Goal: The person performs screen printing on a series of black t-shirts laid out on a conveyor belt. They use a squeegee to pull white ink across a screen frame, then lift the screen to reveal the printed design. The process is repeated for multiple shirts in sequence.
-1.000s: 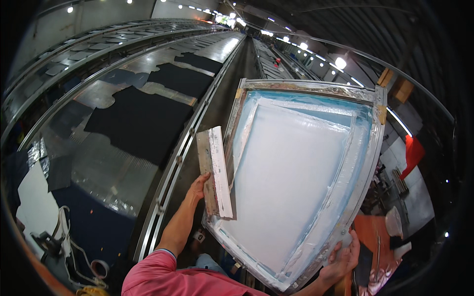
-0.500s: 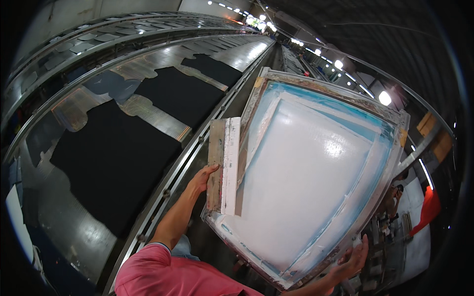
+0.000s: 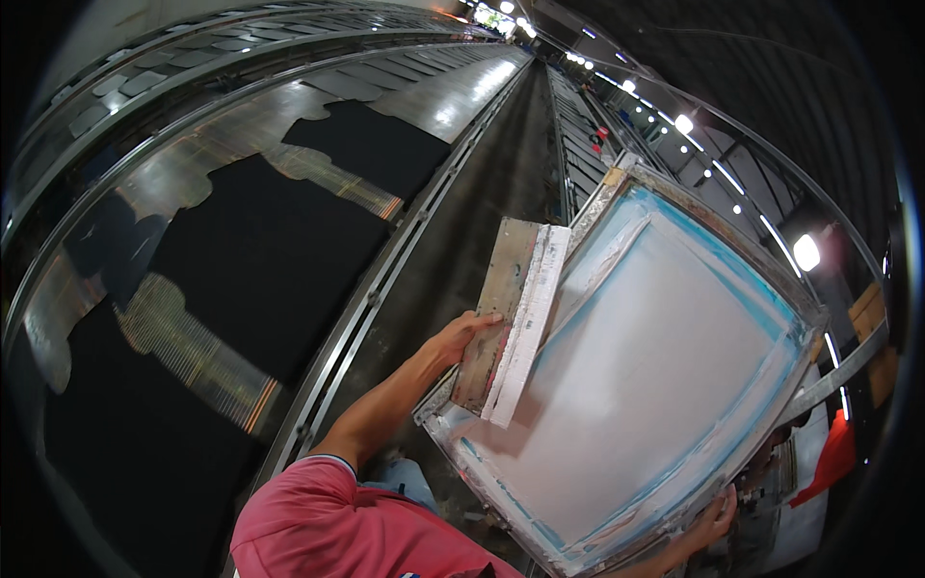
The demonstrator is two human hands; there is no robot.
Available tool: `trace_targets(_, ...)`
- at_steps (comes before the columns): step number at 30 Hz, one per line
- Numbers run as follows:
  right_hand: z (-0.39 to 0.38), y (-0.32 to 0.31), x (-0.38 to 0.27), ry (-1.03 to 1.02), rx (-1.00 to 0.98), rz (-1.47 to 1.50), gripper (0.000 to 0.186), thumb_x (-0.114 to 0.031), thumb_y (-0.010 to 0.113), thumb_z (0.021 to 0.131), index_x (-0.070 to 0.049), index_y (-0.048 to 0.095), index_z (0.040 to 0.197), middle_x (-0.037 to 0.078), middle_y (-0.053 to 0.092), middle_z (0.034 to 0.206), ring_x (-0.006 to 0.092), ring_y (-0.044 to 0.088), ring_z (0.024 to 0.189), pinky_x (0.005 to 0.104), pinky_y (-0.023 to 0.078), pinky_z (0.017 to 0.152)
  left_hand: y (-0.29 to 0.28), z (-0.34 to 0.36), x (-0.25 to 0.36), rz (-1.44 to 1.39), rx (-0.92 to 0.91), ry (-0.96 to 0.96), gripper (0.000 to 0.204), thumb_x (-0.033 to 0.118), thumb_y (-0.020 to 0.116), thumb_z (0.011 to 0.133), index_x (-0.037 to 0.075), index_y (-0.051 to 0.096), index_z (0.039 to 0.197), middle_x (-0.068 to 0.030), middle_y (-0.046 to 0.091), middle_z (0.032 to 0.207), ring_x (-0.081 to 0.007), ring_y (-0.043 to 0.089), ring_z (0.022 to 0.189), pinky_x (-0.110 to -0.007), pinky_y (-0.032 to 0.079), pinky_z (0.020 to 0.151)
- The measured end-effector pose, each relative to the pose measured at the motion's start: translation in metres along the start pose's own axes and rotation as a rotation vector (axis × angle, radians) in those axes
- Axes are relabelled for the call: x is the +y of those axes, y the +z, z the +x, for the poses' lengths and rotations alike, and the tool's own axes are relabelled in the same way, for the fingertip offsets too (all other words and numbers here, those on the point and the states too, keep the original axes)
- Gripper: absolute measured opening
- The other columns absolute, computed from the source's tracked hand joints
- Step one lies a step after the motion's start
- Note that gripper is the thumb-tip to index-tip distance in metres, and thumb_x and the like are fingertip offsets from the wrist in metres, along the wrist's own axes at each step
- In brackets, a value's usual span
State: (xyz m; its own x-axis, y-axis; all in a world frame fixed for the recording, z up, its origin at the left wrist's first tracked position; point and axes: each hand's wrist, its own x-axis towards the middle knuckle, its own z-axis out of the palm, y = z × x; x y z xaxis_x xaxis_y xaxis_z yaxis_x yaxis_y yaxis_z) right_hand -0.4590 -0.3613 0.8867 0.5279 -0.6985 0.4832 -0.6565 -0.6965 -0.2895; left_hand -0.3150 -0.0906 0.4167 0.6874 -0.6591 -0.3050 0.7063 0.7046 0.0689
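Note:
My left hand (image 3: pixel 464 335) is closed round the wooden handle of a squeegee (image 3: pixel 498 313), thumb on its face. White ink coats the squeegee's other long side. It stands tilted over the left side of a large screen printing frame (image 3: pixel 655 376), whose pale mesh is bordered with blue and smeared with white. My right hand (image 3: pixel 715 518) grips the lower right edge of this frame, its fingers partly hidden. The frame is held slanted in front of my body, to the right of a long metal table.
Black cut fabric pieces (image 3: pixel 275 255) lie in a row on the long printing table (image 3: pixel 448 101) at left. A metal rail (image 3: pixel 361 308) runs along its edge. Beside it stretches a dark aisle floor (image 3: pixel 501 164). A red cloth (image 3: pixel 827 458) hangs at far right.
The fabric pieces and table have shifted toward the lower left in view. Frame and squeegee now sit farther right, and the squeegee leans more over the mesh. Both hands keep their holds.

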Motion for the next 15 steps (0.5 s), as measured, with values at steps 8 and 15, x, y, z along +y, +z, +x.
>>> trace_targets(8, 0.084, 0.209, 0.14, -0.085, 0.019, 0.371, 0.035, -0.028, 0.061, 0.097, 0.0, 0.066, 0.118, 0.007, 0.072, 0.102, 0.0024, 0.032, 0.05, 0.022, 0.024, 0.046, -0.093, 0.092, 0.046, 0.015, 0.009, 0.12, 0.043, 0.03, 0.071, 0.089, -0.004, 0.065, 0.114, -0.0124, 0.07, 0.104, -0.0229, 0.07, 0.09, -0.04, 0.056, 0.085)
trace_targets(15, 0.094, 0.536, 0.061, -0.123, -0.241, 0.677, 0.031, -0.038, 0.066, 0.094, -0.007, 0.069, 0.099, -0.009, 0.044, 0.063, 0.0015, 0.025, 0.044, 0.0245, 0.016, 0.04, -0.186, 0.139, 0.15, 0.093, 0.095, 0.353, 0.044, 0.034, 0.07, 0.089, -0.001, 0.066, 0.115, -0.0121, 0.071, 0.102, -0.0224, 0.07, 0.089, -0.039, 0.057, 0.085)
